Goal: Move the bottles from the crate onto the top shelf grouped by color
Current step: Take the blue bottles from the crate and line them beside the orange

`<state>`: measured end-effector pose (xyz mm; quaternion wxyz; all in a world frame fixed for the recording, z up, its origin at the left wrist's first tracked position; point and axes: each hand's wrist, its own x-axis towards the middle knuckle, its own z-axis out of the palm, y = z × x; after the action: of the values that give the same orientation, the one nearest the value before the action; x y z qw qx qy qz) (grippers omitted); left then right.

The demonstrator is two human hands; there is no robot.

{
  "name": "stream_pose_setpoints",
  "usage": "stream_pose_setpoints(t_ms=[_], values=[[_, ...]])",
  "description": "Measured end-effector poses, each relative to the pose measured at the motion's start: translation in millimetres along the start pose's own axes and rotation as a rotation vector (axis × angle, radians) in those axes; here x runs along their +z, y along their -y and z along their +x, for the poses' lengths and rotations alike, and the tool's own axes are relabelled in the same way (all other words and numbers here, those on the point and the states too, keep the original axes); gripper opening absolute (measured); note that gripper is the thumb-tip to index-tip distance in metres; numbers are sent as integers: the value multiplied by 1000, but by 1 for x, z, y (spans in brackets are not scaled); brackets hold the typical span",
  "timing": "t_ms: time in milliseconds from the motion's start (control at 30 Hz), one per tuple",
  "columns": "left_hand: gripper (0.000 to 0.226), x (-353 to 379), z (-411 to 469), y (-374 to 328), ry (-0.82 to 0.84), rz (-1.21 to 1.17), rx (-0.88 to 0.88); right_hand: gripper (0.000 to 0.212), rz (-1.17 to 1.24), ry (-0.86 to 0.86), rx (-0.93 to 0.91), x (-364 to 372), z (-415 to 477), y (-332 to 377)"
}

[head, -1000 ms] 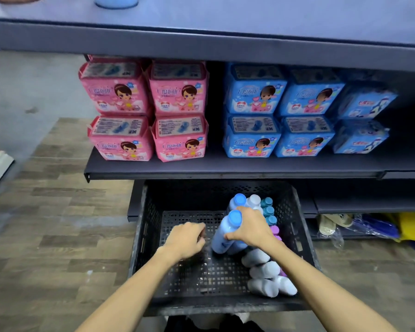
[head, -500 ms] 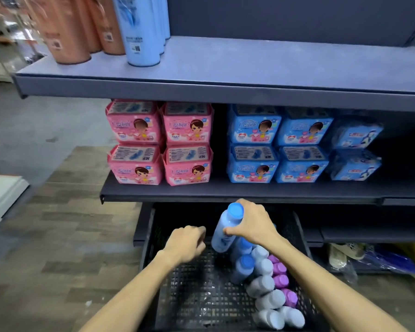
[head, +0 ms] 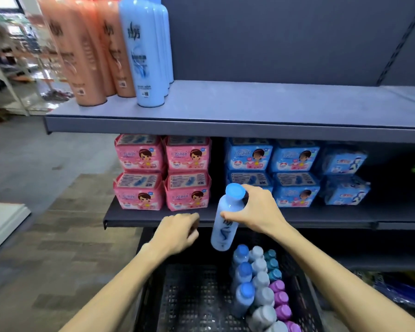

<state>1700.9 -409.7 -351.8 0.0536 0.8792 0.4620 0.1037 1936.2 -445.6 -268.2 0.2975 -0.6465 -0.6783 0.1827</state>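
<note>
A: Entry, lift step. Where was the light-blue bottle (head: 224,219)?

B: In the air just above the black crate (head: 197,295), hanging in front of the middle shelf's edge and well below the top shelf (head: 249,109). The right hand (head: 256,210) had its fingers (head: 228,214) wrapped round the shoulder, just under the blue cap (head: 235,191), so the body hung tilted beneath the grip.

A: Left hand?

B: The left hand (head: 177,232) was beside the bottle, left of it, curled loosely and holding nothing. Not touching the bottle as far as I could see.

A: Handling notes?

B: Judged a rigid plastic shell, smooth and glossy, so likely slippery. It hung steadily from a one-handed neck hold, so probably moderate weight if full. Not fragile. A mid-body hold would steady it better for setting down upright.

A: Destination?

B: On the top shelf, the standing blue bottles (head: 146,51) sat just right of the orange bottles (head: 82,49). Open shelf lay to the right of the blue group, which looked the sensible spot.

A: What was left in the crate?

B: Blue-, grey-, teal- and purple-capped bottles (head: 259,283), in rows along the crate's right side.
</note>
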Motion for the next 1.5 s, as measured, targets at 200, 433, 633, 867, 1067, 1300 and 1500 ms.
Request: stream_pose_setpoints(t_ms=[200, 433, 633, 867, 1067, 1300, 1500], values=[[13, -60, 22, 1, -168, -3, 54, 38, -9, -78, -128, -39, 20, 42], [17, -124, 41, -23, -414, 5, 31, 35, 9, -131, -224, -86, 43, 91], [20, -186, 56, -45, -597, -2, 88, 30, 54, -191, -299, -129, 60, 132], [17, -251, 79, -49, -704, 78, 106, 53, 20, -263, -368, -182, 92, 175], [12, -294, 98, -47, -739, 157, 87, 51, 21, -310, -376, -211, 110, 202], [13, -307, 116, -38, -677, 198, 30, 47, -37, -346, -379, -209, 133, 208], [12, -301, 122, -32, -639, 209, -49, 48, -12, -346, -317, -202, 151, 201]])
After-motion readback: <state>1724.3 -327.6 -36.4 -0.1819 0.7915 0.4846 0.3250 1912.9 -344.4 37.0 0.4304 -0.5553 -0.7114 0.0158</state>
